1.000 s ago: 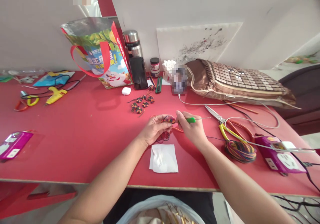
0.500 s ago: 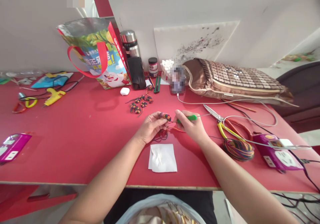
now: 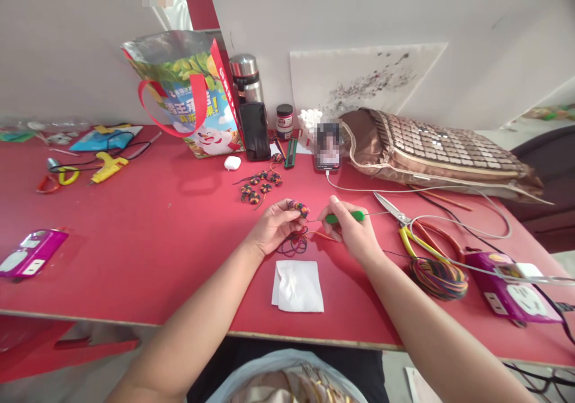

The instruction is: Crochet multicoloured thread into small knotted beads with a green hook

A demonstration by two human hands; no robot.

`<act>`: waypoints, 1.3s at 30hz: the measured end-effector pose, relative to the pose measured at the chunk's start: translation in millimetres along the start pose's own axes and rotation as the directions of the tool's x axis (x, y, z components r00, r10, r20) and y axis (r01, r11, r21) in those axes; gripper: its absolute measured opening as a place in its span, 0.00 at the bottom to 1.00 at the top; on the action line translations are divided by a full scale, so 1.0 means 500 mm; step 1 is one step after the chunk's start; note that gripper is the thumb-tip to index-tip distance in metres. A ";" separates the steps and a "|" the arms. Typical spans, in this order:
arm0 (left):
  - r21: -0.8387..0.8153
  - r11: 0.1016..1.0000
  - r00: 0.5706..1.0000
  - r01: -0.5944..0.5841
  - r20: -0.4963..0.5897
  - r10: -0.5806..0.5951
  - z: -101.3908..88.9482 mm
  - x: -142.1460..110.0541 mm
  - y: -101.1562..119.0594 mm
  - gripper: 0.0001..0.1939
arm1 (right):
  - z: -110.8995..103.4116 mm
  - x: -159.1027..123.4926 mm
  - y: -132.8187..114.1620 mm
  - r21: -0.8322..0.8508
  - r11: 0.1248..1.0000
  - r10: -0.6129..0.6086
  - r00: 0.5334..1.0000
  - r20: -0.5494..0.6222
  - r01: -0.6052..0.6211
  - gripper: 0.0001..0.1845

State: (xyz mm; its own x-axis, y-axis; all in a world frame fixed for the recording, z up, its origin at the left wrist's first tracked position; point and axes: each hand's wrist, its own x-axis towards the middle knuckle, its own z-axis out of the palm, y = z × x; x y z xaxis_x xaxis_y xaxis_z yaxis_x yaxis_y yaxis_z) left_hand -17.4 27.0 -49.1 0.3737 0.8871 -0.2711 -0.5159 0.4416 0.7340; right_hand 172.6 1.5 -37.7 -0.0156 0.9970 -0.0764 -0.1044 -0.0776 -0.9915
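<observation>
Between the thumb and fingers of my left hand [image 3: 275, 228] is a small crocheted piece [image 3: 299, 209] in dark, orange and purple yarn. My right hand [image 3: 354, 235] grips a green-handled crochet hook [image 3: 344, 217], whose thin metal shaft points left toward the piece. Whether its tip is in a loop is too small to tell. Loose dark yarn [image 3: 294, 244] hangs below my left hand, and an orange strand runs across to the right fingers. A multicoloured yarn ball [image 3: 439, 278] rests right of my right forearm. Several small crocheted flowers [image 3: 260, 187] lie beyond my hands.
On the red table [image 3: 135, 259], a folded white tissue [image 3: 298, 286] lies before me. Scissors [image 3: 411, 223] and a purple power strip [image 3: 507, 289] are at right. Behind stand a phone [image 3: 327, 148] on a cable, a cushion [image 3: 449, 151], a black phone [image 3: 254, 130] and a bag [image 3: 197, 109].
The view has shifted, so the table items sit farther right in the picture. My right hand and the hook have drawn slightly away from the crocheted piece, which stays in my left hand.
</observation>
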 end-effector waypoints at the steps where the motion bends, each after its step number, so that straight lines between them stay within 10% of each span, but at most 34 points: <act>1: -0.002 1.000 1.000 -0.006 -0.005 0.006 0.000 0.000 0.000 0.17 | -0.003 0.001 0.000 0.015 1.000 -0.002 1.000 -0.016 0.002 0.35; 12: 0.021 1.000 1.000 -0.006 -0.021 0.007 0.007 0.003 -0.008 0.18 | -0.002 0.008 -0.009 0.136 0.985 0.110 0.993 -0.039 -0.104 0.37; 39: 0.081 0.991 0.994 -0.102 -0.042 0.106 0.008 0.004 -0.008 0.17 | 0.006 0.018 0.004 0.227 0.967 -0.087 0.987 -0.137 0.117 0.27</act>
State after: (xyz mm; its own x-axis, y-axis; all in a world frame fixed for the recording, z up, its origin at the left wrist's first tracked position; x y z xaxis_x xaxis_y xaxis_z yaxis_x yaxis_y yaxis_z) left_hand -11.5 26.6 -49.8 0.2843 0.9336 -0.2179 -0.4869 0.3364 0.8061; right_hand 169.2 10.1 -40.0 0.1298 0.9915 -0.0033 -0.3286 0.0399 -0.9436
